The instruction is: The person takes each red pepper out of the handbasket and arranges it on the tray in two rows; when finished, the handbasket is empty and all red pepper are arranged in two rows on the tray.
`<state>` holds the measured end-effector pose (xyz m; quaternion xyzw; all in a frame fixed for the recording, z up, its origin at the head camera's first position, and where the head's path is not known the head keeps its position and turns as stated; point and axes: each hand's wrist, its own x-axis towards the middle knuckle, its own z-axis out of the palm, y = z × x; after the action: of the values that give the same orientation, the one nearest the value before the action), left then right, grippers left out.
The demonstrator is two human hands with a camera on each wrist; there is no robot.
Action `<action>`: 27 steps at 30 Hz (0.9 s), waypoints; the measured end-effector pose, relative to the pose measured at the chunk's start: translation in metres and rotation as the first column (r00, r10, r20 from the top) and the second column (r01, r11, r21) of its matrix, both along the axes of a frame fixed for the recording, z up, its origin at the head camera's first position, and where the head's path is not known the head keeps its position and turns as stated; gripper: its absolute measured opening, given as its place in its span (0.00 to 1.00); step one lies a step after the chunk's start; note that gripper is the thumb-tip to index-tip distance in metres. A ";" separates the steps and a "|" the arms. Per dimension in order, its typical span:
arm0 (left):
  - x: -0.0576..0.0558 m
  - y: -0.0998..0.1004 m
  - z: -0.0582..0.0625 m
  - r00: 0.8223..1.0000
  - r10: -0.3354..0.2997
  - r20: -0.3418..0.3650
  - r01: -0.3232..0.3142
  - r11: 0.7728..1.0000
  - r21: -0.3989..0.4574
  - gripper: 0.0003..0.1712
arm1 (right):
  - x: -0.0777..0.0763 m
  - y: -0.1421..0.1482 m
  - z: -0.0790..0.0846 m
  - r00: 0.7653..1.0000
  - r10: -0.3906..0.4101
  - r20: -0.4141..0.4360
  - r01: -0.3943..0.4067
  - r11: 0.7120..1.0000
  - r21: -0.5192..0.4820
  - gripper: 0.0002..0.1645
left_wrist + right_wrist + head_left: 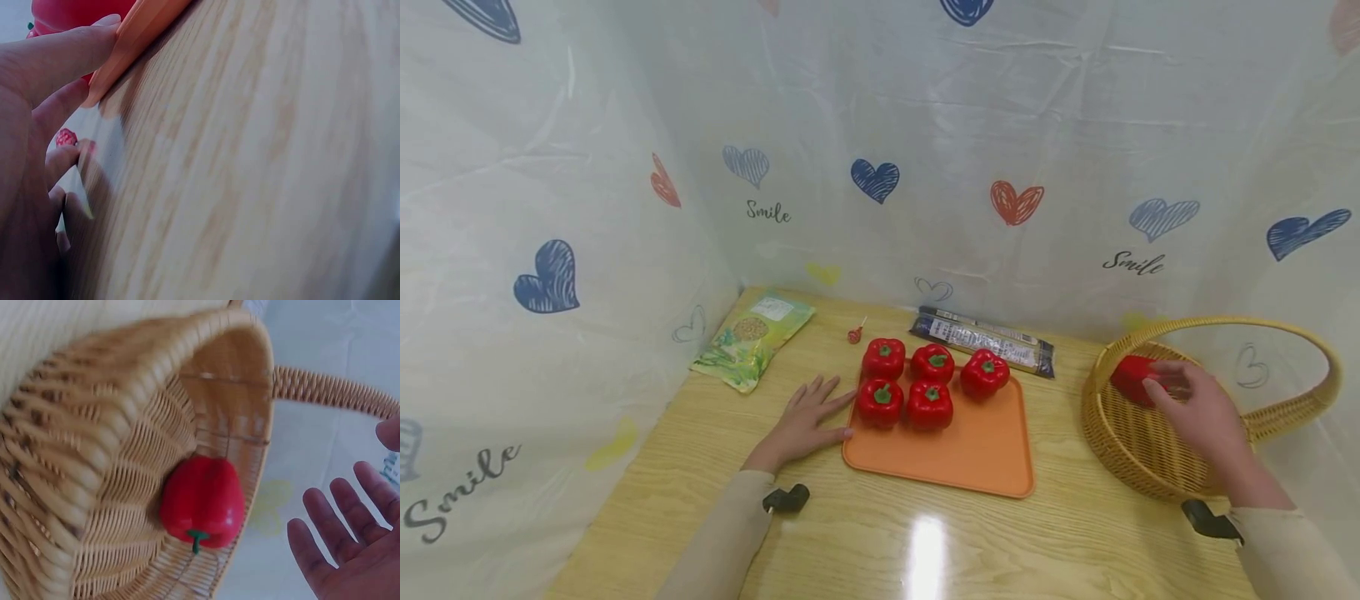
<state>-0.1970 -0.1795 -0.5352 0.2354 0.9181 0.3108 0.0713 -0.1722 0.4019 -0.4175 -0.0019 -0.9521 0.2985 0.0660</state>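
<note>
Several red bell peppers (929, 406) stand with green stems up in two rows on an orange tray (977, 458). My left hand (805, 425) rests spread on the table at the tray's left side, thumb and a fingertip at its rim; the left wrist view shows the thumb against the orange edge (134, 47). Over the wicker basket (1105, 433) at the right is my right hand (1206, 412), fingers apart and holding nothing. One red bell pepper (203, 503) lies inside the basket, apart from the fingers in the right wrist view.
A green and yellow bag (748, 337) lies at the back left, with a lollipop (855, 335) to its right. Behind the tray is a long dark packet (981, 340). The basket's tall handle (1292, 333) arches to the right. A heart-print curtain (925, 125) hangs behind the table.
</note>
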 end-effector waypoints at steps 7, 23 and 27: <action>-0.001 0.000 -0.002 1.000 0.001 -0.008 -0.001 1.000 -0.002 0.41 | -0.014 0.020 -0.001 0.994 -0.048 0.098 0.053 0.998 -0.041 0.38; 0.000 -0.001 -0.003 1.000 0.003 -0.020 -0.004 1.000 -0.006 0.41 | -0.046 0.056 -0.013 0.975 0.019 0.223 -0.012 0.999 -0.032 0.50; 0.000 -0.001 -0.002 1.000 0.004 -0.009 -0.004 1.000 -0.003 0.41 | -0.050 0.062 -0.019 0.958 0.036 0.285 -0.010 0.996 -0.091 0.55</action>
<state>-0.1972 -0.1802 -0.5374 0.2348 0.9194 0.3085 0.0669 -0.2226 0.4644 -0.4362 -0.0369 -0.9374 0.3377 -0.0762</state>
